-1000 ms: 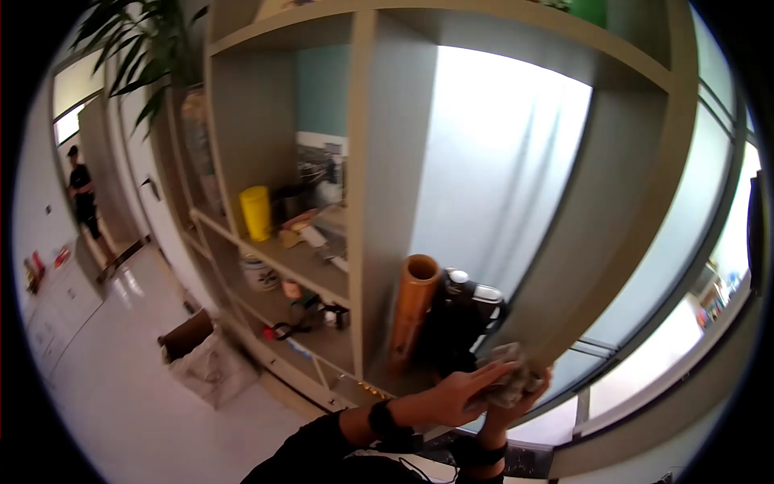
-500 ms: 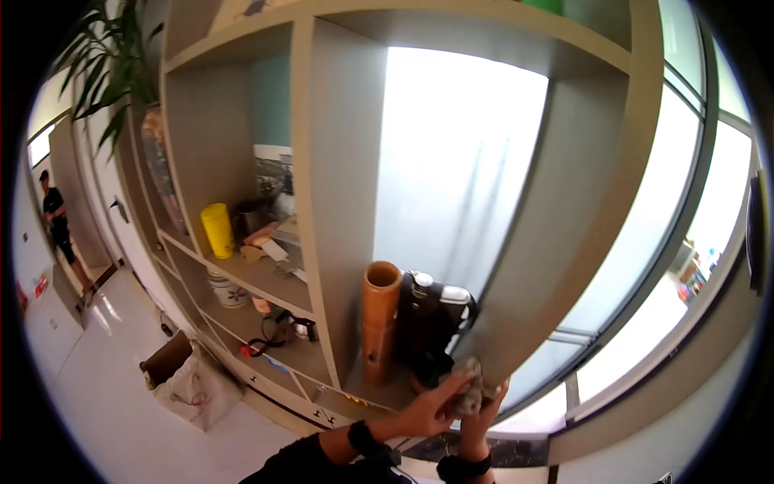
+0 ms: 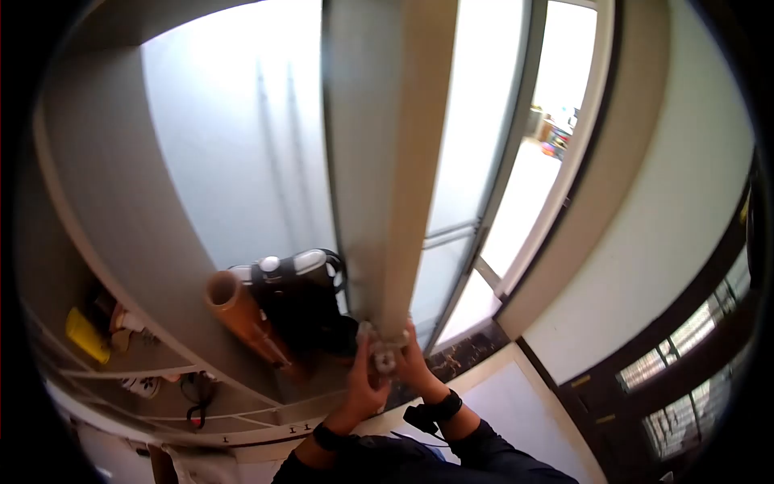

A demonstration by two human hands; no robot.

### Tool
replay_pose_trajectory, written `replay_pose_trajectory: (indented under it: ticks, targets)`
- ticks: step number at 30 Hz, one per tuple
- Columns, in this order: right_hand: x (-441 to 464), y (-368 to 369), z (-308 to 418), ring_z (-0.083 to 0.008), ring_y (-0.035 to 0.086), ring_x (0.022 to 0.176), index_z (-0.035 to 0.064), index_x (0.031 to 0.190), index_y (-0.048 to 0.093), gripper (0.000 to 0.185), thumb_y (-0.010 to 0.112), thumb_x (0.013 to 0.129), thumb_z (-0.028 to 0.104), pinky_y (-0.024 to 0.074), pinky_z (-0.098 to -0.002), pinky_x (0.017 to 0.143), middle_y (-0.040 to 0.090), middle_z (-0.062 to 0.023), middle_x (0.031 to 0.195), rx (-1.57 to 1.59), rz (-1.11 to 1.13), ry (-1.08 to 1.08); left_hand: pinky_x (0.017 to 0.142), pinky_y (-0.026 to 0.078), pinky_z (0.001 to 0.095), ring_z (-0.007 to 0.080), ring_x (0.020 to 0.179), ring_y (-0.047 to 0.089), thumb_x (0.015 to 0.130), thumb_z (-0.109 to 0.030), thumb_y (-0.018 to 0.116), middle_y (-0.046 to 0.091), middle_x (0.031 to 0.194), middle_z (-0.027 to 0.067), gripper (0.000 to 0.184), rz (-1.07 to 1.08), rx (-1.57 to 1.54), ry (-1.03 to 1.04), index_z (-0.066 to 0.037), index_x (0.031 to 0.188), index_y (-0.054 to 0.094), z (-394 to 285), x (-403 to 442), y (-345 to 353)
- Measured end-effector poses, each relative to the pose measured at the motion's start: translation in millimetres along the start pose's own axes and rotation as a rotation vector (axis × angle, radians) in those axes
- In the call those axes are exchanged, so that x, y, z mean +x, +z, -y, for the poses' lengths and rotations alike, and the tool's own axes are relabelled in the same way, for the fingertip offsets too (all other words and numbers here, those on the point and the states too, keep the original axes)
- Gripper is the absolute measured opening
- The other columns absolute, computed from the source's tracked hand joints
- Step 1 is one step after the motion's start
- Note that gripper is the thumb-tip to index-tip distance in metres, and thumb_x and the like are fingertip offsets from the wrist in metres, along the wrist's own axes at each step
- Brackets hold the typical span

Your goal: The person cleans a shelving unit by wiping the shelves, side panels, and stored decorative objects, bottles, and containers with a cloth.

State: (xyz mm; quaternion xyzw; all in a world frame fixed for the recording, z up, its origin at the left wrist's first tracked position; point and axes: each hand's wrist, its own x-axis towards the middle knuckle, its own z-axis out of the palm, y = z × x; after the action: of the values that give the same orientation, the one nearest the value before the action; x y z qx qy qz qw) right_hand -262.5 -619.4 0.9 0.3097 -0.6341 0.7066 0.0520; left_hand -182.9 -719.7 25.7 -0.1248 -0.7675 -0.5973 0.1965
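Both my hands meet around a crumpled greyish cloth at the lower end of the shelf's upright panel. My left hand grips its left side. My right hand is closed on the right side, fingers pointing up along the panel edge. Just left of the hands, a black bag or case with silver-topped parts stands on the shelf. A brown bamboo-like tube leans in view beside it. Motion blurs the cloth and fingertips.
A yellow cup and small items sit on shelves at the left. Below, a pale sack is on the floor. Frosted glass lies right of the panel, with a dark stone sill below. A dark lattice door is far right.
The view has swung right and down, so the shelves shift left and the dark door appears. The person in the doorway is out of view. Both hands still hold the cloth at the panel.
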Motion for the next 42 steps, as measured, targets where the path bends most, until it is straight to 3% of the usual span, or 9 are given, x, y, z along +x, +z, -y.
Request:
replay_pose_trajectory:
  ticks: [4,7,13,15,21,27,32,36,42]
  targets:
    - [14.6,-3.8,43.6,-0.0237,0.029,0.114,0.0023,0.125,0.018,0.058,0.043,0.072,-0.003,0.0218,-0.0311,0.096,0.029,-0.0159,0.122,-0.148,-0.002,0.012,0.088,0.034,0.0302,0.0231,0.114,0.034,0.070,0.007,0.044,0.025,0.128,0.0151,0.077,0.141,-0.174,0.009,-0.002,0.130,-0.002,5.1,16.4,-12.1]
    - [40.3,-0.9,69.8,-0.0256,0.026,0.117,0.0020,0.125,0.017,0.060,0.043,0.072,-0.004,0.0193,-0.0318,0.097,0.026,-0.0169,0.124,-0.073,-0.045,-0.109,0.070,0.043,0.0257,0.0234,0.090,0.051,0.069,-0.001,0.051,0.042,0.114,0.0198,0.074,0.085,0.035,0.196,0.001,0.129,0.008,-22.9,45.2,-28.2]
    - [54.5,-1.9,78.4,-0.0250,0.026,0.117,0.0033,0.126,0.018,0.059,0.042,0.073,-0.003,0.0197,-0.0314,0.097,0.026,-0.0169,0.125,-0.089,-0.032,-0.138,0.070,0.042,0.0228,0.0161,0.092,0.050,0.072,-0.001,0.049,0.039,0.116,0.0171,0.073,0.213,-0.077,-0.001,0.002,0.129,0.003,-31.1,44.2,-36.7]
    - [33.3,-5.8,44.5,-0.0237,0.026,0.117,0.0039,0.126,0.018,0.059,0.042,0.073,-0.002,0.0197,-0.0310,0.096,0.027,-0.0163,0.125,-0.011,0.004,0.006,0.051,0.037,0.0173,0.0058,0.055,0.044,0.070,-0.001,0.052,0.050,0.072,0.0039,0.074,0.125,-0.108,0.028,-0.002,0.130,0.009,-4.0,27.9,-25.5]
    - [-77.2,-11.8,-54.7,-0.0163,0.045,0.096,0.0024,0.118,0.033,0.044,0.045,0.076,0.001,0.0369,-0.0249,0.082,0.044,-0.0092,0.108,-0.148,-0.170,0.426,0.060,0.039,0.0193,0.0089,0.069,0.047,0.073,0.001,0.050,0.040,0.116,0.0105,0.073,0.384,-0.094,-0.165,-0.006,0.131,0.007,57.1,-19.0,-30.1]
    - [-103.3,-40.1,-45.2,-0.0134,0.050,0.083,0.0022,0.097,0.048,0.022,0.051,0.081,0.017,0.0414,-0.0254,0.071,0.054,-0.0061,0.087,-0.283,-0.506,0.250,0.055,0.038,0.0187,0.0091,0.072,0.046,0.073,0.005,0.048,0.027,0.130,0.0116,0.061,0.448,-0.203,-0.043,-0.009,0.128,0.025,32.8,-21.8,-48.6]
    - [-93.1,-54.6,29.8,-0.0246,0.056,0.066,0.0011,0.082,0.055,0.014,0.054,0.076,0.014,0.0430,-0.0295,0.060,0.056,-0.0141,0.072,-0.751,-0.205,0.261,0.060,0.042,0.0192,0.0087,0.069,0.051,0.073,0.000,0.056,0.054,0.105,0.0087,0.029,0.358,-0.159,-0.006,-0.003,0.101,0.056,30.3,-37.3,-83.2]
    - [-91.6,-41.1,54.5,-0.0298,0.055,0.063,0.0019,0.076,0.058,0.014,0.056,0.072,0.015,0.0432,-0.0318,0.056,0.056,-0.0149,0.067,-0.874,-0.099,0.441,0.055,0.039,0.0175,0.0043,0.063,0.047,0.075,-0.004,0.055,0.058,0.077,0.0018,0.020,0.366,-0.259,-0.408,-0.002,0.095,0.057,55.9,-65.3,-112.9]
    - [-103.4,10.5,21.2,-0.0253,0.054,0.058,0.0020,0.082,0.058,0.017,0.056,0.074,0.017,0.0423,-0.0292,0.055,0.055,-0.0170,0.067,-0.691,-0.182,0.475,0.046,0.031,0.0160,0.0013,0.052,0.038,0.078,-0.009,0.053,0.048,0.062,-0.0033,0.017,0.307,-0.209,-0.499,-0.001,0.093,0.056,75.3,-86.6,-140.8]
